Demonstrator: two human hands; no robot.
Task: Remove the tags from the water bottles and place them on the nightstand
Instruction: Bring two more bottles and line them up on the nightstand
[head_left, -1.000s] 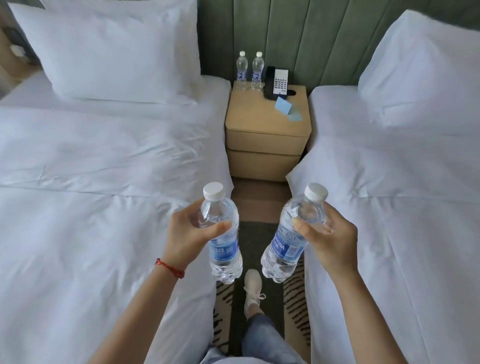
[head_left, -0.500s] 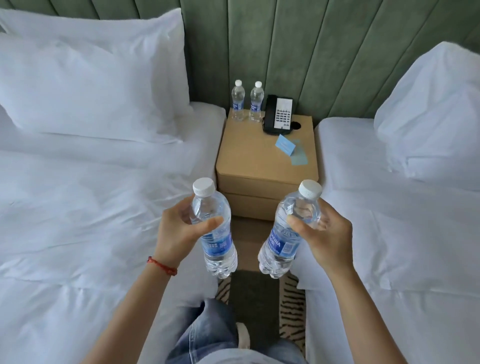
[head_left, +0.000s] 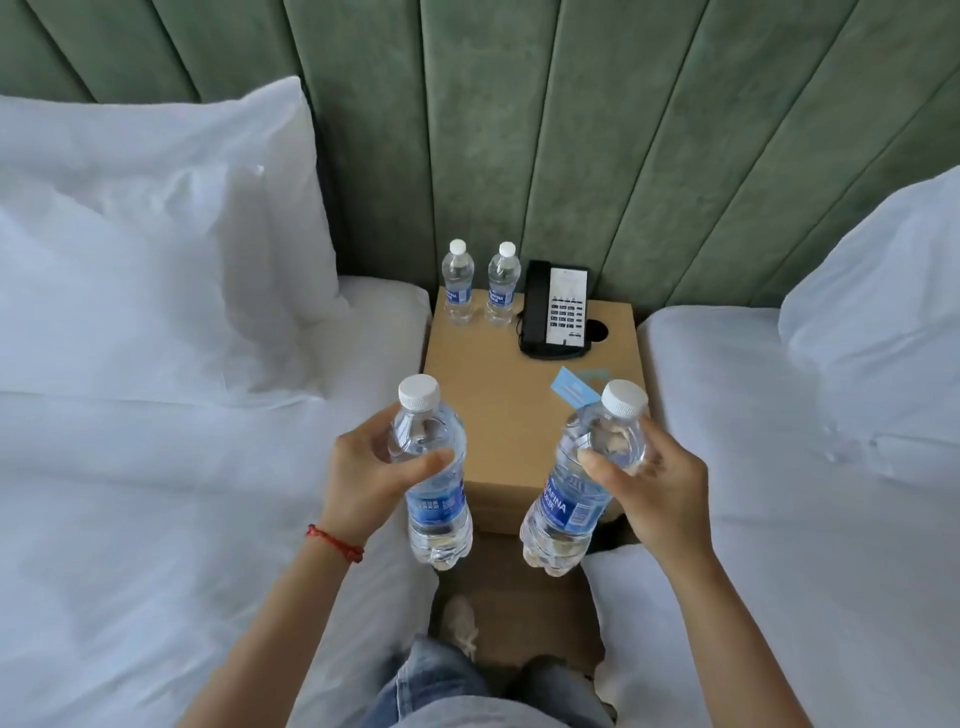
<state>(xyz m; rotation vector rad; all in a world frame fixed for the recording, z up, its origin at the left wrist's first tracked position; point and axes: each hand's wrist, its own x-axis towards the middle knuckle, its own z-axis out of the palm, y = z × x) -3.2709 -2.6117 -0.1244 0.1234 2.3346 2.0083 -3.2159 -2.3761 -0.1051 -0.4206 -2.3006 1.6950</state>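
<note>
My left hand (head_left: 371, 475) grips a clear water bottle (head_left: 434, 512) with a white cap and blue label, held upright over the nightstand's front edge. My right hand (head_left: 654, 493) grips a second, similar bottle (head_left: 569, 506), tilted slightly to the right. The tan nightstand (head_left: 498, 405) stands between two beds. At its back left corner stand two more bottles (head_left: 458, 283) (head_left: 503, 286) side by side. A light blue tag (head_left: 571, 391) lies on the nightstand top, partly behind the right bottle's cap.
A black and white telephone (head_left: 556, 312) sits at the back of the nightstand beside a round hole (head_left: 597, 330). White beds with pillows (head_left: 156, 249) (head_left: 883, 312) flank it. A green padded headboard (head_left: 519, 130) rises behind. My legs and a shoe (head_left: 460, 621) are below.
I have walked closer to the nightstand. Both bottles, still in my hands, now hang over its front edge, and the view has tilted down onto its top.
</note>
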